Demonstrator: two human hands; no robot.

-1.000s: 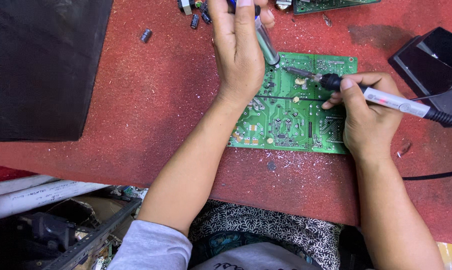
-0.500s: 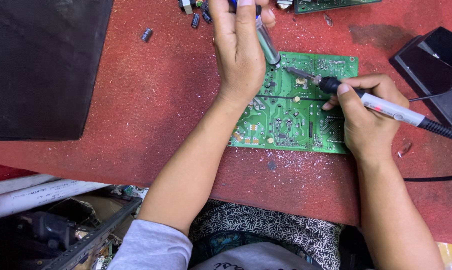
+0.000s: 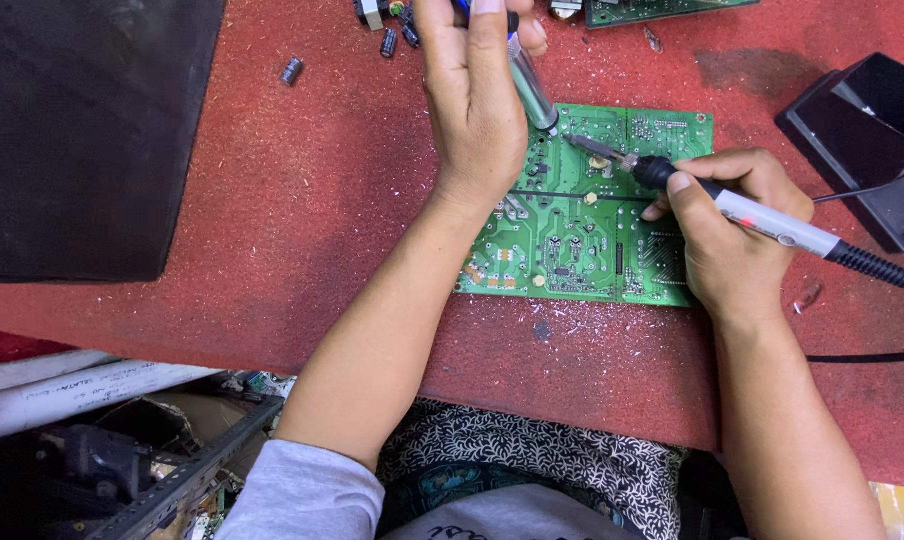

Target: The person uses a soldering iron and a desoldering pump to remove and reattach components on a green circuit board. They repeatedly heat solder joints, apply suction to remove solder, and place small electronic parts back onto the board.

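On the red mat, centre: green circuit board lies flat, solder side up, between both hands.
Right hand: fingers closed round a soldering iron like a pen, tip resting on a joint near the board's upper middle.
Left hand: fingers wrapped round a metal-barrelled desoldering pump, nozzle at the board's top edge, just beside the iron's tip.
Step, as judged: heating a joint to clear its solder; next likely calls for the nozzle tight against that joint.
Around: loose capacitors above; black stand right; dark panel left.
Labels: none legible.
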